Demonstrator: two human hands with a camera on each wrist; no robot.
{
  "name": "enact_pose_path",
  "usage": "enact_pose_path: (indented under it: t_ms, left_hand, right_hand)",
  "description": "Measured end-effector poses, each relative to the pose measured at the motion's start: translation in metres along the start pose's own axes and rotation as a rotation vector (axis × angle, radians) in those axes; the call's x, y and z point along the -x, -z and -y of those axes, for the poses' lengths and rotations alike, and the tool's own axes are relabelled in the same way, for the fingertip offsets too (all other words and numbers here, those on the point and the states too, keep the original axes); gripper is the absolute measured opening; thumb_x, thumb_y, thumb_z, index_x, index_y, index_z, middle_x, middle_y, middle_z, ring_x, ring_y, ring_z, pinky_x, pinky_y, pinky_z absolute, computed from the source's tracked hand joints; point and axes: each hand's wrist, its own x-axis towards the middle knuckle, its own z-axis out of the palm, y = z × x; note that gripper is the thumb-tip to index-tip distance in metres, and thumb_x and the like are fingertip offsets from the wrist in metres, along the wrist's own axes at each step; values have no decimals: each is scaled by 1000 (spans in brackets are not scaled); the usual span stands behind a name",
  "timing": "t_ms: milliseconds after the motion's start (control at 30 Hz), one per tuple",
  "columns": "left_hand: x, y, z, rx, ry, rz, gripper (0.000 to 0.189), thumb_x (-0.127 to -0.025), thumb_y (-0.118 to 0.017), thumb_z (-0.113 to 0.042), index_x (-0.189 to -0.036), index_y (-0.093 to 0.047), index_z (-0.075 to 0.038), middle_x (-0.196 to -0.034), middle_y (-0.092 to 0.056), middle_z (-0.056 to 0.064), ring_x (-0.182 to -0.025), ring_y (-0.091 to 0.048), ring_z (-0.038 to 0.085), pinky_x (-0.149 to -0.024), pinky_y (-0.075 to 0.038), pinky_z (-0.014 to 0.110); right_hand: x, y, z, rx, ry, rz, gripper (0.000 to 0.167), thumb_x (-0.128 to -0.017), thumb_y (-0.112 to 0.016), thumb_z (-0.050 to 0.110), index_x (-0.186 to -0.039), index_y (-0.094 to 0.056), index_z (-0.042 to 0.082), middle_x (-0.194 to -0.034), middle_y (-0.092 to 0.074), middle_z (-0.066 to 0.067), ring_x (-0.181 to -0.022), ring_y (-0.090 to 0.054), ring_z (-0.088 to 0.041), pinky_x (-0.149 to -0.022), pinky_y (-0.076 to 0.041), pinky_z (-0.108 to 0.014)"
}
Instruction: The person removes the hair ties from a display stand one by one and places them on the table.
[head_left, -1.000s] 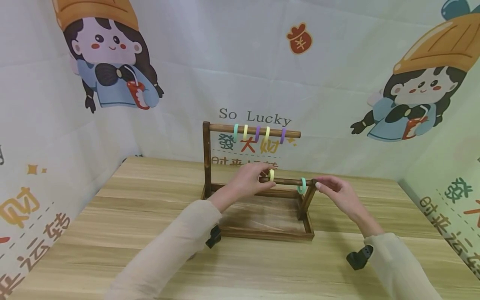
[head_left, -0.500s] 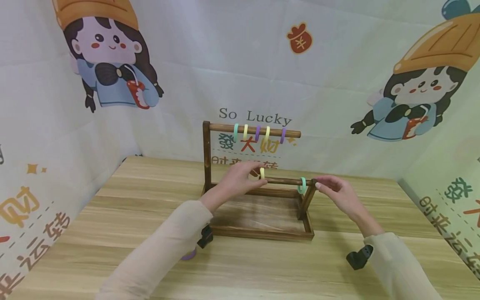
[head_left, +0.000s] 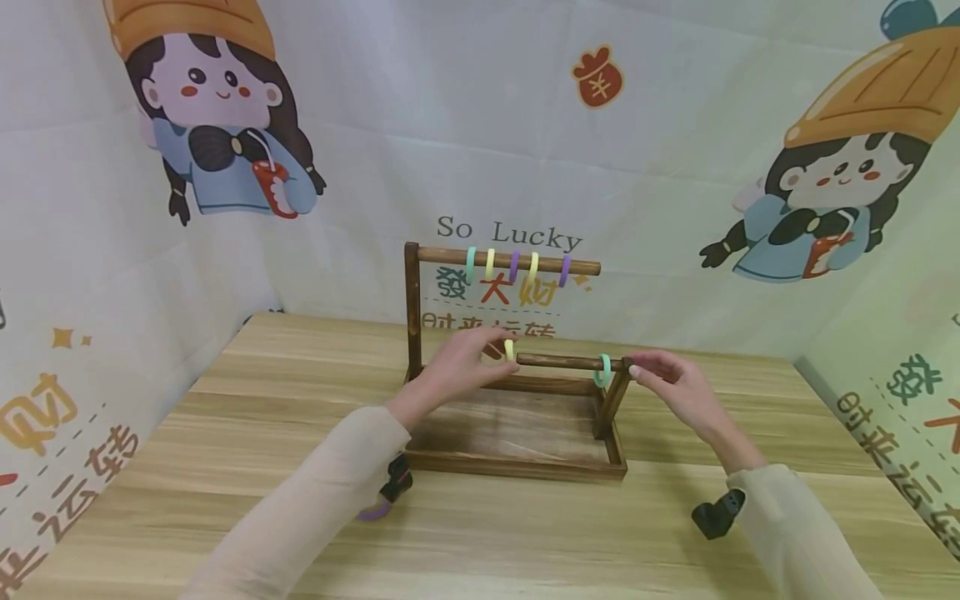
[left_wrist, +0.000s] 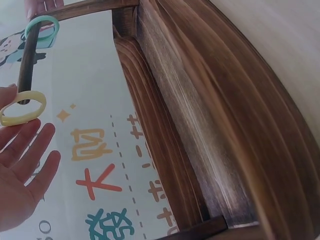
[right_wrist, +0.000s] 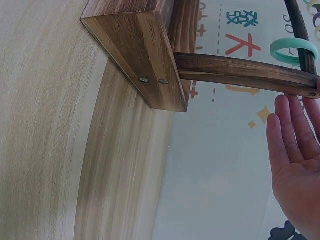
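A dark wooden two-tier rack [head_left: 510, 475] with a tray base stands on the table. My left hand [head_left: 453, 362] pinches a yellow ring [left_wrist: 42, 102] between thumb and fingers, right at the free left end of the lower bar [head_left: 562, 362]. A mint-green ring [head_left: 603, 371] hangs near that bar's right end. There my right hand [head_left: 675, 387] holds the top of the short post [right_wrist: 250, 72] between thumb and fingers. On the upper bar [head_left: 442, 254] hang several rings: mint, yellow and purple.
A purple ring [head_left: 373, 511] lies on the table [head_left: 510, 542], partly hidden by the left sleeve [head_left: 315, 500]. Behind the rack rises a printed cloth backdrop [head_left: 420, 125], which also closes off both sides.
My left hand has drawn the yellow ring leftward along the lower bar to its free end. The purple ring on the table has come into sight. My right hand stays put.
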Motion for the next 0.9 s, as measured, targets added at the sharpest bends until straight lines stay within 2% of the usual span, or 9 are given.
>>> enact_pose_path:
  t_ms: [233,367,567,800,900]
  left_hand:
    - [8,2,9,221,105,-39,36,-80,-66,-20,-113,-58,-7,-93,-59,5,-74,-61,15,-61,-49,22]
    - [13,3,15,309,146,-54,33,-80,-66,-18,-109,-59,-4,-91,-55,5,-77,-59,16,-63,-49,22]
    - [19,1,21,315,94,-53,30,-78,-67,-11,-106,-60,1,-91,-53,7,-85,-53,19,-66,-49,20]
    - [32,0,18,332,107,14,39,-77,-69,-10,-112,-56,0,-93,-56,8,-69,-60,16,-62,-49,21]
    - [37,-1,17,312,85,46,36,-78,-68,-14,-110,-58,-2,-95,-59,7,-68,-59,13,-63,-49,22]
  right_hand:
    - [0,0,0,10,-10,6,41,-90,-52,30,-118,-52,0,-112,-56,-14,-96,-53,-12,-80,-44,-30]
    - [0,0,1,9,-12,11,42,-90,-52,30,-119,-51,0,-113,-55,-14,-98,-53,-13,-82,-43,-33]
    - [1,0,1,13,-6,7,41,-90,-52,30,-118,-52,0,-112,-55,-14,-96,-54,-12,-79,-44,-26]
    - [0,0,0,27,-17,3,42,-89,-53,31,-118,-52,1,-112,-56,-13,-98,-53,-17,-79,-44,-29]
    - [0,0,0,24,-16,4,42,-89,-53,30,-119,-52,0,-113,-55,-13,-100,-52,-18,-79,-44,-28]
